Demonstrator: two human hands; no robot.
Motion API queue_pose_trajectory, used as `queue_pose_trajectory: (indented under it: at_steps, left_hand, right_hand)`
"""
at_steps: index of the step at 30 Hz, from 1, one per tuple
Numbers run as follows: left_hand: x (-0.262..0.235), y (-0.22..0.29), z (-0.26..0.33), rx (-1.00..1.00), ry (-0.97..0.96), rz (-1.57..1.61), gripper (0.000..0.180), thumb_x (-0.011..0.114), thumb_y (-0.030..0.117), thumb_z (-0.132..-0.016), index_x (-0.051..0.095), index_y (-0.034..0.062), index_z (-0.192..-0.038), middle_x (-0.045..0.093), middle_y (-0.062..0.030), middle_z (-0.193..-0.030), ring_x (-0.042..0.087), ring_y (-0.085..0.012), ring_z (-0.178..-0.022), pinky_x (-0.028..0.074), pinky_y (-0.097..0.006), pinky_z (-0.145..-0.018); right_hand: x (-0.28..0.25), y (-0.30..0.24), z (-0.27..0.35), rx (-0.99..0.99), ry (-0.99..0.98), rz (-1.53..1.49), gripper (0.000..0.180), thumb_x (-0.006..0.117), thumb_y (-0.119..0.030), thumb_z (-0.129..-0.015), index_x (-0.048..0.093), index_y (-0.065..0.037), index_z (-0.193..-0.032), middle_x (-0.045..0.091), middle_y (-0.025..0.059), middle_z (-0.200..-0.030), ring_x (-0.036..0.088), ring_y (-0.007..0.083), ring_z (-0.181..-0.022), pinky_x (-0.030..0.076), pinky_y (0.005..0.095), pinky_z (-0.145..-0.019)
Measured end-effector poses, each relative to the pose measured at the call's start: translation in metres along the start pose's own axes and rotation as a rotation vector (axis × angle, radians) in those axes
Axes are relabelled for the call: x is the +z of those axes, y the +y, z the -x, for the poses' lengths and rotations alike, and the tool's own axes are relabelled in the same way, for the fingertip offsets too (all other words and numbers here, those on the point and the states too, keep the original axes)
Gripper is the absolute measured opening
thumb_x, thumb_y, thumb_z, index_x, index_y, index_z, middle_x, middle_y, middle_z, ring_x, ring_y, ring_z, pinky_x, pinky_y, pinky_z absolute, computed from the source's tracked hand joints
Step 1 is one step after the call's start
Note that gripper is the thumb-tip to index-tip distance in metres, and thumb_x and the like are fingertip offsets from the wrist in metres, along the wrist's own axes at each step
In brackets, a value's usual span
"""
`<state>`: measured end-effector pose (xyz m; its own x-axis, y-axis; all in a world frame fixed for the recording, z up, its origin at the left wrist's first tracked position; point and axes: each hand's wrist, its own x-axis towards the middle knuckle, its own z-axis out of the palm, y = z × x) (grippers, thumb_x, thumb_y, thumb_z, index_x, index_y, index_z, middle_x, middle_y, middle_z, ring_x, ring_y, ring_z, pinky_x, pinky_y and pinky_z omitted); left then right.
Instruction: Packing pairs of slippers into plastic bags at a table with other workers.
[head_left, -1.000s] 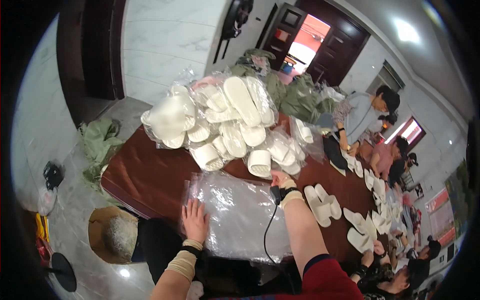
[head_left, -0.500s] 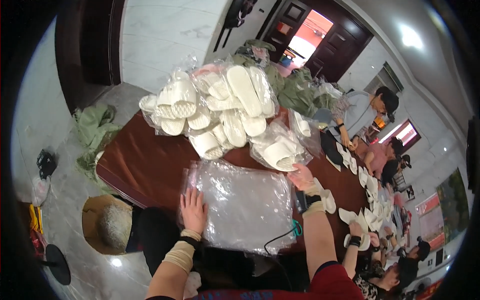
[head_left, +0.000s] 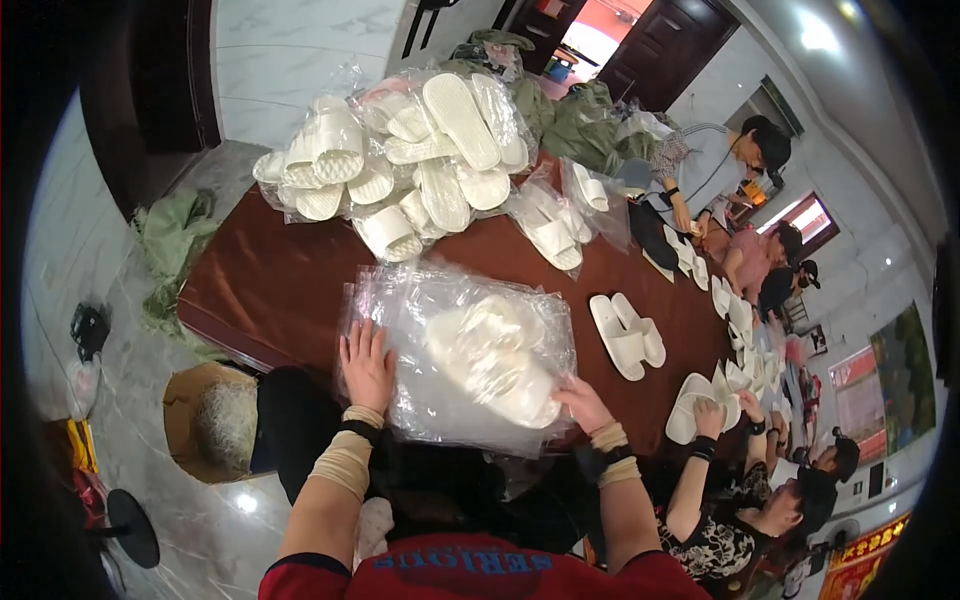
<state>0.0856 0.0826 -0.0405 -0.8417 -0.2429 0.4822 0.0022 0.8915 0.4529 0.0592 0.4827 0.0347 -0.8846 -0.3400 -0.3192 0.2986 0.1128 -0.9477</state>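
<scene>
Item: pair of white slippers (head_left: 497, 360), now lying inside the top clear plastic bag (head_left: 455, 350) of a flat stack at the near edge of the brown table (head_left: 270, 290).

Left hand (head_left: 366, 366): I have it flat on the left edge of the bag stack, fingers spread, palm down, gripping nothing, only pressing.

Right hand (head_left: 583, 402): at the bag's lower right corner, fingers curled at the plastic. I cannot tell whether they pinch the film or merely rest on it.

Handling note, my judgement: the film is slippery and the stack beneath it can slide, so I keep the left palm weighting the pile while the right works the corner. The slippers look seated side by side but slightly skewed. I would square them toward the closed end before dealing with the mouth, and lift only the top bag, not the layers under it.

Also on the table: a heap of bagged slippers (head_left: 400, 150) at the far side, well apart; a loose pair (head_left: 626, 335) to the right, near the stack but not touching it.

Others: a co-worker's hand (head_left: 708, 418) on a further slipper just to my right; more people along the right side.

Floor, left: a round basket (head_left: 205, 425).
</scene>
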Motion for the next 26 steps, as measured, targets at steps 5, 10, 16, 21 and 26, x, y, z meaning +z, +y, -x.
queue_pose_trajectory:
  at_steps: [5, 10, 16, 21, 26]
  left_hand:
    - [-0.003, -0.005, 0.003, 0.003, -0.026, -0.029, 0.04, 0.06, 0.016, -0.087, 0.056, 0.0061, -0.125, 0.047, -0.0142, -0.141, 0.037, -0.0357, -0.136, 0.024, -0.053, -0.113]
    - [-0.007, -0.004, 0.001, -0.004, -0.038, -0.024, 0.037, 0.055, 0.018, -0.09, 0.057, 0.0059, -0.125, 0.046, -0.0139, -0.142, 0.035, -0.0347, -0.137, 0.024, -0.051, -0.114]
    - [0.004, -0.015, -0.005, -0.166, 0.027, 0.338, 0.039, 0.058, 0.01, -0.088, 0.054, 0.0052, -0.127, 0.054, -0.0155, -0.133, 0.043, -0.0353, -0.132, 0.027, -0.049, -0.113]
    - [-0.092, 0.042, -0.036, 0.04, 0.041, 0.557, 0.031, 0.062, 0.016, -0.089, 0.059, 0.0049, -0.118, 0.06, -0.0153, -0.121, 0.052, -0.0324, -0.122, 0.034, -0.048, -0.109]
    - [-0.095, 0.082, -0.025, 0.496, -0.402, 0.268, 0.029, 0.069, 0.024, -0.085, 0.064, 0.0078, -0.108, 0.062, -0.0149, -0.112, 0.057, -0.0313, -0.112, 0.035, -0.049, -0.108]
  right_hand:
    - [0.049, -0.027, 0.006, -0.299, 0.615, 1.004, 0.05, 0.054, 0.002, -0.085, 0.05, -0.004, -0.134, 0.06, 0.0156, -0.119, 0.057, 0.0311, -0.109, 0.045, 0.0399, -0.095]
    - [0.082, -0.038, -0.016, -0.68, 0.533, 1.027, 0.05, 0.052, 0.0, -0.087, 0.051, -0.01, -0.136, 0.055, 0.0179, -0.13, 0.048, 0.0383, -0.122, 0.038, 0.0443, -0.104]
    - [0.056, 0.038, -0.06, -0.426, 0.466, 1.019, 0.047, 0.04, -0.023, -0.1, 0.042, -0.017, -0.146, 0.037, 0.0138, -0.152, 0.025, 0.0373, -0.142, 0.018, 0.0469, -0.117]
    - [0.053, 0.047, -0.061, -0.415, 0.472, 1.013, 0.047, 0.034, -0.031, -0.102, 0.043, -0.018, -0.145, 0.036, 0.0118, -0.153, 0.022, 0.0363, -0.144, 0.014, 0.0477, -0.118]
    - [0.055, 0.043, -0.062, -0.424, 0.454, 0.932, 0.049, 0.032, -0.037, -0.102, 0.043, -0.018, -0.146, 0.035, 0.0114, -0.153, 0.022, 0.0356, -0.144, 0.011, 0.0493, -0.118]
